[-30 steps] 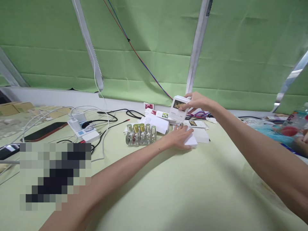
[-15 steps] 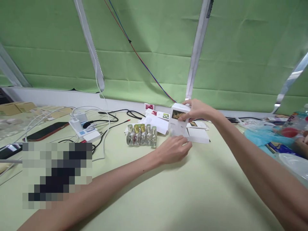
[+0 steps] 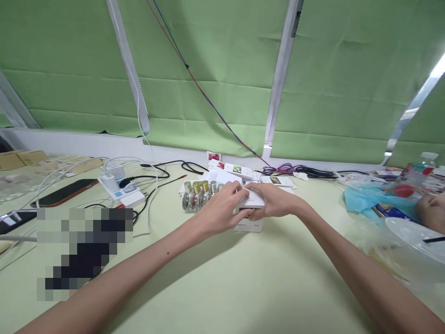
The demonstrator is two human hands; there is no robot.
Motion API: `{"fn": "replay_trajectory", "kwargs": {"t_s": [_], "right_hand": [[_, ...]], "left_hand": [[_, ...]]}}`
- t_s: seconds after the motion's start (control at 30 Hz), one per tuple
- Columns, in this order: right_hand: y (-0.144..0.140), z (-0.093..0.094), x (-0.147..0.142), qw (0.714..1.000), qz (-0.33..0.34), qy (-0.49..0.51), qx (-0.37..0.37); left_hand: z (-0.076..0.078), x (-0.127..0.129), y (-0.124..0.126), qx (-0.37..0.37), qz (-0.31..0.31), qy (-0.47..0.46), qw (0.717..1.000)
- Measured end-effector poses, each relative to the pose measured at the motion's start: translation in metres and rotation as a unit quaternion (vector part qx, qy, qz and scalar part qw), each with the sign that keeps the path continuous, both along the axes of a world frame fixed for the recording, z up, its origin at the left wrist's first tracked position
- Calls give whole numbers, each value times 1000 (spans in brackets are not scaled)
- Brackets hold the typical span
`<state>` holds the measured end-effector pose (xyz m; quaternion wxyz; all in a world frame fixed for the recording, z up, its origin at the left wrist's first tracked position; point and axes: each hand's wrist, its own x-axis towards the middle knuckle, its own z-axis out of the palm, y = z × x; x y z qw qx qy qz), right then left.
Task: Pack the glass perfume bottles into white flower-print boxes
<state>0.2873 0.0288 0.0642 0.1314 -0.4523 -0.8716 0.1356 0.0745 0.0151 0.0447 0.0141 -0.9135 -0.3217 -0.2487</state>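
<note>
Holding a small white box w/ both hands, you've got it standing on the table a bit back from the middle, toward the far edge. Your left hand wraps its left side, fingers curled over the top; your right hand grips the right side, fingers on the top flap, so both are clenched on the box. Just left of it, touching or nearly touching your left hand, stands a row of small glass bottles w/ gold and silver caps. Behind the box lie flat white cards & packs near the far edge. Further left: a white power strip w/ cables, and a dark phone. At the right edge sit blue wrapping and a clear plastic lid, beside another person's hand.
</note>
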Motion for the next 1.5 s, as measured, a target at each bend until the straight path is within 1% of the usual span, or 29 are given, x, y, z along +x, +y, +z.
{"fn": "replay_trajectory", "kwargs": {"t_s": [0.1, 0.17, 0.27, 0.33, 0.47, 0.53, 0.67, 0.73, 0.8, 0.87, 0.9, 0.93, 1.0, 1.03, 1.1, 1.17, 1.27, 1.33, 1.37, 1.43, 1.5], "right_hand": [[-2, 2, 3, 1000, 19, 5, -23], [-5, 2, 7, 998, 28, 10, -48], [-7, 0, 14, 997, 12, 11, -78], [-8, -3, 18, 996, -12, 14, -88], [-8, -9, 21, 990, -86, 9, -114], [-10, -12, 20, 985, -117, 14, -123], [-20, -17, 19, 982, -135, 47, -126], [-29, -18, 22, 979, -170, 51, -104], [-40, -16, 25, 970, -229, 16, -84], [-54, -15, 27, 957, -269, -20, -103], [-60, -16, 27, 954, -270, -17, -131], [-66, -19, 25, 952, -257, 8, -166], [-74, -29, 18, 944, -209, 94, -238], [-76, -36, 14, 936, -186, 140, -265], [-77, -52, 3, 916, -154, 214, -302], [-74, -67, -7, 900, -117, 271, -322], [-71, -81, -17, 890, -116, 325, -298], [-71, -84, -21, 879, -118, 360, -291], [-71, -84, -22, 867, -113, 381, -301], [-73, -82, -24, 839, -102, 420, -330], [-73, -80, -24, 819, -102, 445, -348]], "left_hand": [[-1, 4, -4, 13, -6, 30, 999], [0, 7, -7, 18, 2, 41, 999], [5, 11, -11, 5, 22, 51, 998], [10, 15, -13, -6, 39, 68, 997], [21, 22, -11, -16, 70, 131, 989], [25, 24, -8, -33, 71, 150, 986], [28, 23, -7, -75, 50, 131, 987], [30, 19, -10, -82, 71, 121, 987], [32, 13, -13, -88, 103, 110, 985], [34, 3, -14, -105, 128, 85, 983], [34, -3, -13, -120, 138, 69, 981], [33, -10, -11, -140, 147, 46, 978], [25, -26, -5, -223, 162, 4, 961], [20, -34, -2, -276, 159, -22, 948], [6, -47, 2, -380, 130, -94, 911], [-7, -56, 3, -450, 101, -161, 872], [-21, -62, -1, -503, 98, -219, 830], [-26, -64, -4, -527, 98, -235, 811], [-28, -64, -5, -536, 99, -238, 804], [-30, -65, -6, -542, 106, -238, 799], [-32, -66, -6, -528, 114, -227, 810]]}}
